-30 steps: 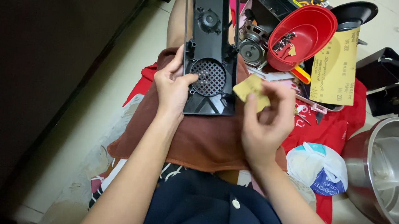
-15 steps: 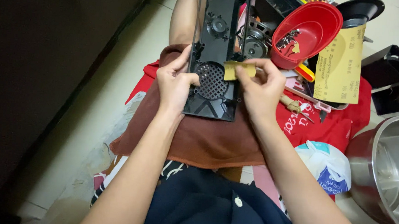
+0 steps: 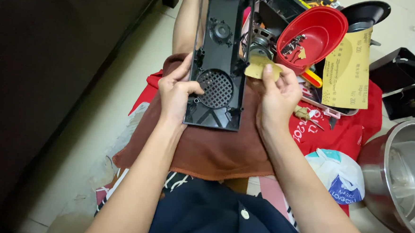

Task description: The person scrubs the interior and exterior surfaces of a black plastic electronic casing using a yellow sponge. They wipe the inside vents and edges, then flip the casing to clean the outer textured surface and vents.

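A long black plastic housing panel with a round grille lay on a brown cloth across the person's lap. The left hand gripped the panel's left edge, thumb on the grille. The right hand pinched a small tan sandpaper scrap against the panel's right edge. Right of the panel stood a red plastic bowl, a tan sandpaper sheet and a steel pot.

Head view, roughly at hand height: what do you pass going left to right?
Left hand → black plastic panel → small sandpaper piece in the right hand → red bowl → sandpaper sheet → black box.
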